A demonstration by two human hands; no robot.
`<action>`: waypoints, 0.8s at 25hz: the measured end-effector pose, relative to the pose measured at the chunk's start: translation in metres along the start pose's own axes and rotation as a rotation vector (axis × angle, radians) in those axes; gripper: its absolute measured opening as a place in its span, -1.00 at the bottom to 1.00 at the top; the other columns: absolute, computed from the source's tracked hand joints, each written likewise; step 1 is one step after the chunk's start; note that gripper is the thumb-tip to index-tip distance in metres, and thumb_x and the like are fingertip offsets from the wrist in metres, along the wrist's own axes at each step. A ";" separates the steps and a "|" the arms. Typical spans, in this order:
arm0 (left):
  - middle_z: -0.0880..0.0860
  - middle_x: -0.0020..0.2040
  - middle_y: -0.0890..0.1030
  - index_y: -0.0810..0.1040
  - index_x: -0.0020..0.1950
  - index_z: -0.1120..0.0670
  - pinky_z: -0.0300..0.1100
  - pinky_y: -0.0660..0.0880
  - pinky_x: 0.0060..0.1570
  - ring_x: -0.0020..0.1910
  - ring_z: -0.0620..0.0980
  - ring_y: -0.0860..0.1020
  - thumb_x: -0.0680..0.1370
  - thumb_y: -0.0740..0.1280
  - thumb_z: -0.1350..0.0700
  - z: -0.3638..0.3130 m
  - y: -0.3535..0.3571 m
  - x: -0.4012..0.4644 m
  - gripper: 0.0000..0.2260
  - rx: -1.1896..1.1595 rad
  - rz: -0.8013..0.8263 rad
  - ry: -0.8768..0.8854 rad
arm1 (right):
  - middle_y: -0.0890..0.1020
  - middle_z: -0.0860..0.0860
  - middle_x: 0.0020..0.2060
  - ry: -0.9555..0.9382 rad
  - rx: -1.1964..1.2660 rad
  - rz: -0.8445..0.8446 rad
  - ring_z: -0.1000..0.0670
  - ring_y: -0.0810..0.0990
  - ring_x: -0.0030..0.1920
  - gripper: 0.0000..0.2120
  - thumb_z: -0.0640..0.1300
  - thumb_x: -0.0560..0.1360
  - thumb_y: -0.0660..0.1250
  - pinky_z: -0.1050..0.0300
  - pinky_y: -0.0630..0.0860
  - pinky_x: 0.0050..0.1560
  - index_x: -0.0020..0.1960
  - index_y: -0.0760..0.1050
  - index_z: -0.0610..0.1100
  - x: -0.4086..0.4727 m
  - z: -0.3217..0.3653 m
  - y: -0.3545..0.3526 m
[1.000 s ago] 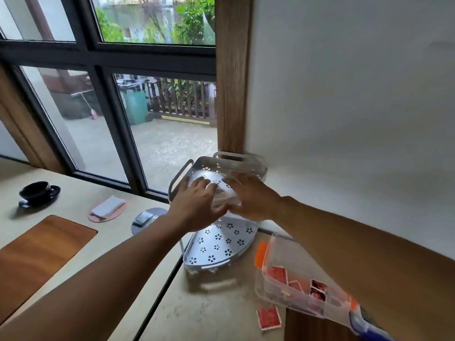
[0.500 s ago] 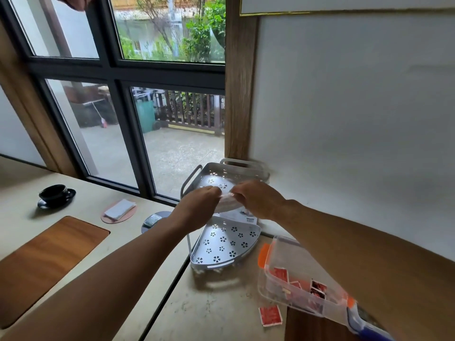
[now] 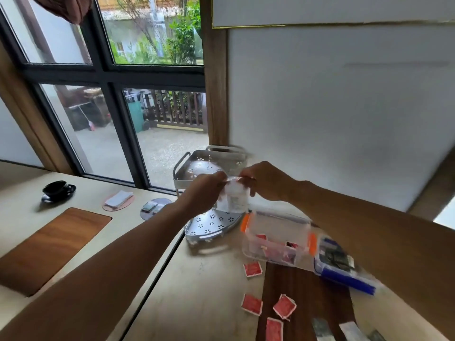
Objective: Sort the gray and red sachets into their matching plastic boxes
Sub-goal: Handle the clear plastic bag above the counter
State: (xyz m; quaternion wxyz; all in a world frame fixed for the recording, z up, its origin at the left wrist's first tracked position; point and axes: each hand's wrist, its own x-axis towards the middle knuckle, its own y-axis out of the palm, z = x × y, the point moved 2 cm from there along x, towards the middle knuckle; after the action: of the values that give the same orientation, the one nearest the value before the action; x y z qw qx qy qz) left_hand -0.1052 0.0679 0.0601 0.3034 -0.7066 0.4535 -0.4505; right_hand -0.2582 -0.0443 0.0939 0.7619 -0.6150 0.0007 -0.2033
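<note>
Both hands hold a clear plastic bag (image 3: 234,199) by its top edge, in the air in front of a two-tier rack. My left hand (image 3: 204,190) pinches its left side, my right hand (image 3: 267,180) its right side. Below them stands a clear box with orange clasps (image 3: 278,238) holding red sachets. Beside it on the right lies a clear box with blue clasps (image 3: 342,267) holding gray sachets. Several red sachets (image 3: 252,269) lie loose on the table in front. Gray sachets (image 3: 322,328) lie at the bottom edge.
A gray perforated two-tier rack (image 3: 211,225) stands against the window corner. A black cup on a saucer (image 3: 57,190), a pink coaster with a white pad (image 3: 118,201) and a round coaster (image 3: 154,209) sit on the left. A wooden inlay (image 3: 49,244) is set in the table.
The hands have lifted the clear bag off the rack's upper tier and drawn it toward me. The view has tilted down, so more sachets and the blue-clasped box show.
</note>
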 end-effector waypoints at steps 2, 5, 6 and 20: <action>0.18 -0.24 0.65 0.57 -0.05 0.21 0.01 0.58 -0.34 -0.35 0.16 0.62 0.64 0.22 0.27 -0.024 0.014 -0.021 -0.85 -0.062 0.043 0.009 | 0.70 -0.02 -0.29 0.053 0.017 0.028 0.05 0.66 -0.34 -0.74 -0.10 0.64 0.28 0.06 0.58 -0.11 -0.13 0.64 -0.19 -0.037 -0.003 0.004; 0.22 -0.19 0.65 0.57 -0.05 0.23 -0.01 0.52 -0.23 -0.25 0.15 0.61 0.64 0.26 0.24 -0.060 0.048 -0.057 -0.86 -0.055 0.140 0.057 | 0.70 0.00 -0.29 0.139 0.084 0.093 0.13 0.66 -0.38 -0.71 -0.04 0.64 0.27 0.18 0.53 -0.21 -0.13 0.64 -0.18 -0.110 -0.002 0.015; 0.22 -0.16 0.66 0.58 -0.03 0.25 -0.02 0.51 -0.20 -0.21 0.14 0.60 0.64 0.26 0.21 -0.072 0.062 -0.069 -0.85 -0.057 0.172 0.079 | 0.69 0.01 -0.31 0.166 0.080 0.107 0.10 0.65 -0.37 -0.70 -0.05 0.64 0.27 0.18 0.49 -0.22 -0.14 0.63 -0.20 -0.134 0.000 0.020; 0.11 0.06 0.71 0.65 0.16 0.15 0.02 0.62 0.01 0.01 0.07 0.67 0.61 0.34 0.20 -0.173 0.237 -0.267 -0.83 -0.328 0.628 -0.100 | 0.58 0.04 -0.27 0.722 0.356 0.389 0.02 0.53 -0.24 -0.73 -0.04 0.64 0.18 0.15 0.47 -0.16 -0.07 0.60 -0.10 -0.412 0.053 0.147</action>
State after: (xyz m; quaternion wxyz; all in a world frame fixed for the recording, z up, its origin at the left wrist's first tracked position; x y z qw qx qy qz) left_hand -0.3988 0.2131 -0.1637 0.3315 -0.5933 0.6994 -0.2212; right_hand -0.5773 0.1565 -0.1337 0.8309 -0.3523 0.3472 -0.2549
